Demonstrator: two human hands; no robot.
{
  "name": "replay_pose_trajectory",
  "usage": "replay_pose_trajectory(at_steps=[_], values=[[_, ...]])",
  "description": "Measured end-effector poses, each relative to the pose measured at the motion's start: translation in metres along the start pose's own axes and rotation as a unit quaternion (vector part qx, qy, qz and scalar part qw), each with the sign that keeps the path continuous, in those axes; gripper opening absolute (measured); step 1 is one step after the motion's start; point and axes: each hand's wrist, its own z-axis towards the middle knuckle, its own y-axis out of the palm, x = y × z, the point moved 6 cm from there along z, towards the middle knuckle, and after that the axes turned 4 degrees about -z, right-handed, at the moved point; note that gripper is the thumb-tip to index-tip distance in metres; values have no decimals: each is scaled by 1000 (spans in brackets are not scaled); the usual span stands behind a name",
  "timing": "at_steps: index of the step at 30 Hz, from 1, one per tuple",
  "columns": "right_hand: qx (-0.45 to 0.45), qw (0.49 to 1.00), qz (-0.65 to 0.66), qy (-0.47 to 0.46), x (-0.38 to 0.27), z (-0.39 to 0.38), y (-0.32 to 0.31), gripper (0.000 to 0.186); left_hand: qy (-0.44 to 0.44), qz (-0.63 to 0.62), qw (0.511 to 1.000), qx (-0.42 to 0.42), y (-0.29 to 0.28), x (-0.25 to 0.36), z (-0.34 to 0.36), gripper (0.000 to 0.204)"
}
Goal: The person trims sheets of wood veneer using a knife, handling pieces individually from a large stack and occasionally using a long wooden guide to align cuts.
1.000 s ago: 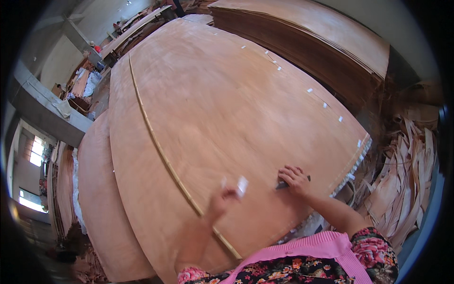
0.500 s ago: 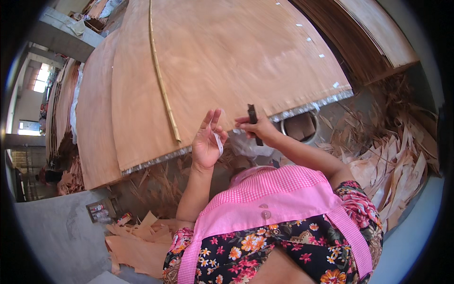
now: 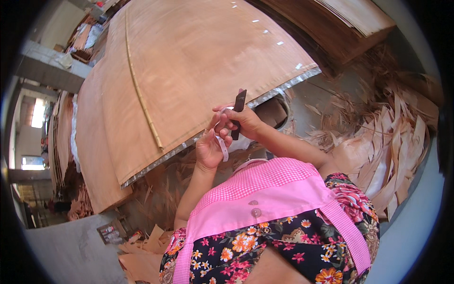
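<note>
My left hand is raised in front of my chest, fingers curled, with a narrow strip of white tape looped round them and hanging at the palm. My right hand grips a dark, flat, blade-like tool upright. Its fingertips meet those of the left hand, at a whitish bit of the tape. Just beyond both hands lies a wide stack of thin wood veneer sheets, with small white tape pieces along its right side.
A thin bamboo stick lies across the veneer. Another veneer stack stands at the far right. Torn veneer scraps are heaped on the right, more at lower left. A round-rimmed container sits beneath the stack's front edge.
My hands have come together; they were apart before. The right hand moved left to the left hand's fingers, still holding the dark tool. The view has shifted, so the veneer stack appears further left.
</note>
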Motion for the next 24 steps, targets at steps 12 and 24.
replay_pose_trajectory(at_steps=[12, 24], values=[[199, 980, -23, -17, -67, -104, -138, 13, -258, 543, 792, 101, -148, -62, 22, 44], [428, 667, -608, 41, -101, -96, -327, 31, -244, 586, 694, 339, -248, -15, -73, 33]])
